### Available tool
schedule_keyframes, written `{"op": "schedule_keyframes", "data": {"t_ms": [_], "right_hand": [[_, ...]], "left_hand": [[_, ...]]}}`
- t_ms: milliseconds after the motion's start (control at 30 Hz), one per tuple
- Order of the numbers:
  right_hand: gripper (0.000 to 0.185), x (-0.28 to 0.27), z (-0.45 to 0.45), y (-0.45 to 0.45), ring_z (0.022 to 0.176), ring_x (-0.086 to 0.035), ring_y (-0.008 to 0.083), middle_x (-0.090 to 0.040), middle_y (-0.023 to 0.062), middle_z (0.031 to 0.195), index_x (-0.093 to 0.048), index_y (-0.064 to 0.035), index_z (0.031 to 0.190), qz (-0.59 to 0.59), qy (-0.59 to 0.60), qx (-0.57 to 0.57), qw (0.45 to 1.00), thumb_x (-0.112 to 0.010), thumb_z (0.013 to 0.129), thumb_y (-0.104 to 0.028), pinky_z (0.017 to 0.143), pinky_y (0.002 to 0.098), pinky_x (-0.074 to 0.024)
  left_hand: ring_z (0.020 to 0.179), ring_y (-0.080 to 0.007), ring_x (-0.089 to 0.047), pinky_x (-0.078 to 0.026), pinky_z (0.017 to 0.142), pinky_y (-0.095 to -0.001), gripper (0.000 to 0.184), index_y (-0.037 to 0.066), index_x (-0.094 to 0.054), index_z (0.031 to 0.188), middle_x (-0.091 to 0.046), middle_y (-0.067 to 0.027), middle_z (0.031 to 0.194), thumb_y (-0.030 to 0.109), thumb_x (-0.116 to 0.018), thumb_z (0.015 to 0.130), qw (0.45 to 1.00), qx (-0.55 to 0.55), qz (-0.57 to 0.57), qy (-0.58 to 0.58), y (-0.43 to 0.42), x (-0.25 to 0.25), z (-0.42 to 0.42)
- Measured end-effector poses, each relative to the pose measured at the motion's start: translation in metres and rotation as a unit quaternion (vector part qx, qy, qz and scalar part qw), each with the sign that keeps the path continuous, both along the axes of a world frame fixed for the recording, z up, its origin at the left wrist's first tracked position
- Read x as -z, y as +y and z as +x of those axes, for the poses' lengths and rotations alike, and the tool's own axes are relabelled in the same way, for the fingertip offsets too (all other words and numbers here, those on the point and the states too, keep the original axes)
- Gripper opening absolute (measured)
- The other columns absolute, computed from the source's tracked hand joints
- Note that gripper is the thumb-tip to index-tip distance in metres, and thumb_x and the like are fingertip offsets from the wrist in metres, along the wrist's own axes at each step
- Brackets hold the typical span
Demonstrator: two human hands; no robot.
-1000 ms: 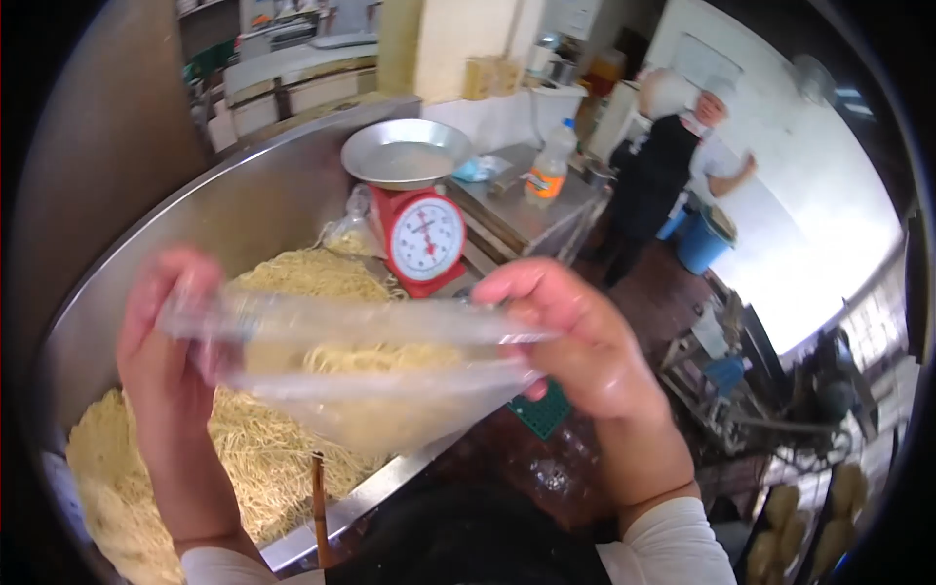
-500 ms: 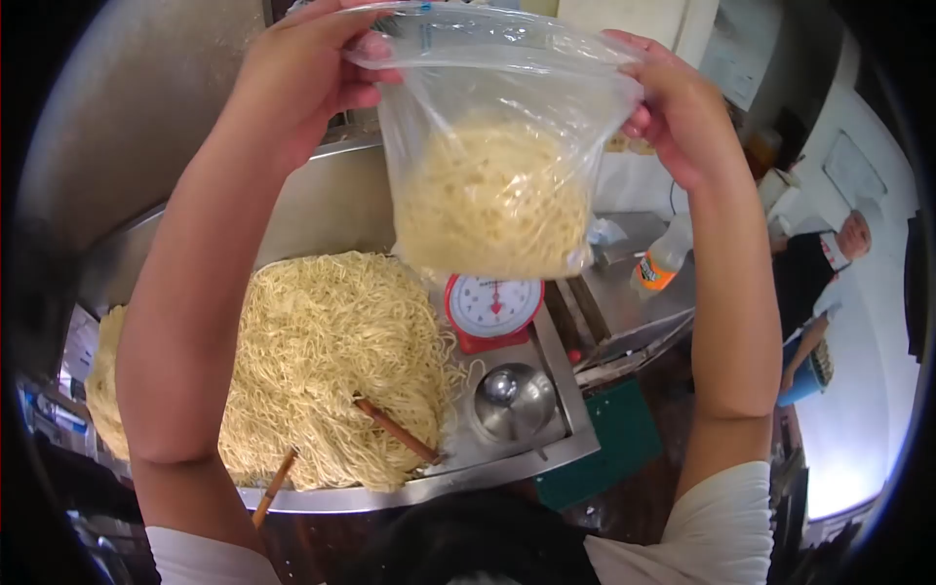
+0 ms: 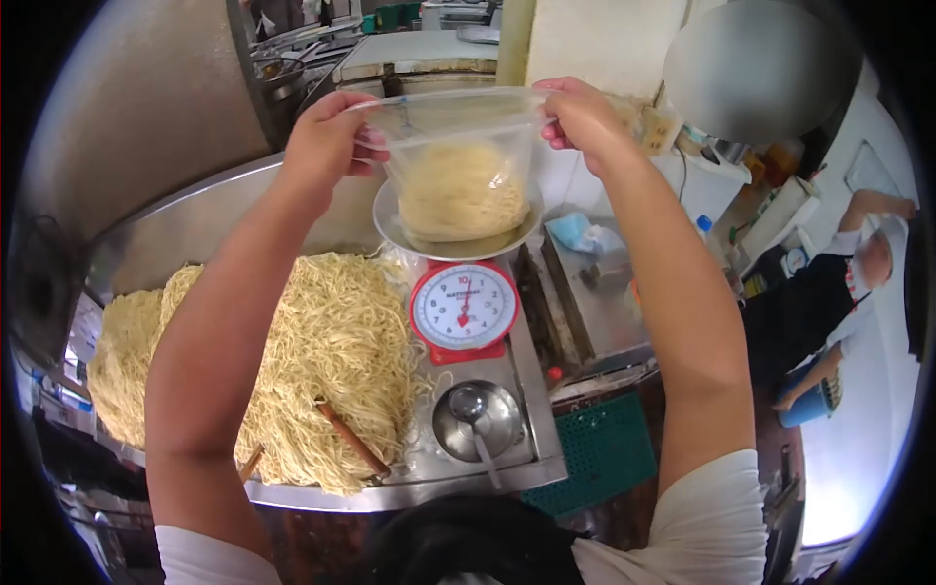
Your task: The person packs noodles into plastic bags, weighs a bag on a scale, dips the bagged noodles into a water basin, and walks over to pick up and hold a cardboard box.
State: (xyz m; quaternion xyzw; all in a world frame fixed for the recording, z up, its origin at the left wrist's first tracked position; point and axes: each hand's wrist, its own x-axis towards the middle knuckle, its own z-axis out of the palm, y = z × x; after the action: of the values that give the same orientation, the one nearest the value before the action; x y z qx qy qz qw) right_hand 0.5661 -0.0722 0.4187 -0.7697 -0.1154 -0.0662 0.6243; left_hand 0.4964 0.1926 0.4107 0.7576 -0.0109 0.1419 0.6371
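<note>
Between my hands hangs a clear plastic bag (image 3: 463, 185) with pale noodles bunched in its lower part. My left hand (image 3: 331, 141) pinches one top corner, and my right hand (image 3: 580, 122) grips the other. The bag's bottom is at the metal pan (image 3: 385, 219) of a red dial scale (image 3: 465, 310); whether its full weight rests there I cannot tell. The dial needle points close to the bottom of the face. A large heap of loose noodles (image 3: 331, 361) lies to the left of the scale, with a brown stick (image 3: 351, 439) on it.
In front of the scale, a metal bowl (image 3: 453, 434) holds a ladle (image 3: 471, 405). A light-blue crumpled item (image 3: 582, 234) lies right of the pan. A green perforated mat (image 3: 595, 453) is on the floor. At far right, a person in a dark apron (image 3: 804, 312) handles a blue bucket (image 3: 809, 390).
Both hands have lowered the bag of noodles from above the scale to its pan. The view has tilted up, showing more of the back counter. The person at right has shifted.
</note>
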Motion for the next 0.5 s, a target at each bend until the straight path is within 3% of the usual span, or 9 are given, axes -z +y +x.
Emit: {"op": "schedule_keyframes", "data": {"t_ms": [267,500], "right_hand": [[0.024,-0.0036,0.0093,-0.0097,0.060,-0.053,0.0075,-0.059,0.0009,0.081,-0.058,-0.0056,0.104,-0.055,-0.034,-0.027,0.998,-0.056,0.082,-0.016,0.052,0.0213,-0.0428],[0.026,-0.0074,0.0008,-0.0084,0.061,-0.053,0.0071,-0.060,-0.0004,0.080,-0.059,-0.0065,0.102,-0.121,-0.051,0.003,0.991,-0.060,0.080,-0.020,0.056,0.0217,-0.0430]], "left_hand": [[0.065,-0.0113,-0.061,-0.047,0.057,-0.0243,0.031,0.011,-0.058,0.116,-0.057,0.0019,0.073,0.017,-0.047,0.088,0.997,0.048,0.040,0.041,0.0006,-0.0070,-0.0053],[0.065,-0.0111,-0.060,-0.046,0.057,-0.0240,0.030,0.011,-0.059,0.112,-0.057,-0.0013,0.077,0.025,-0.049,0.088,0.997,0.052,0.010,0.060,0.0002,-0.0025,-0.0036]]}}
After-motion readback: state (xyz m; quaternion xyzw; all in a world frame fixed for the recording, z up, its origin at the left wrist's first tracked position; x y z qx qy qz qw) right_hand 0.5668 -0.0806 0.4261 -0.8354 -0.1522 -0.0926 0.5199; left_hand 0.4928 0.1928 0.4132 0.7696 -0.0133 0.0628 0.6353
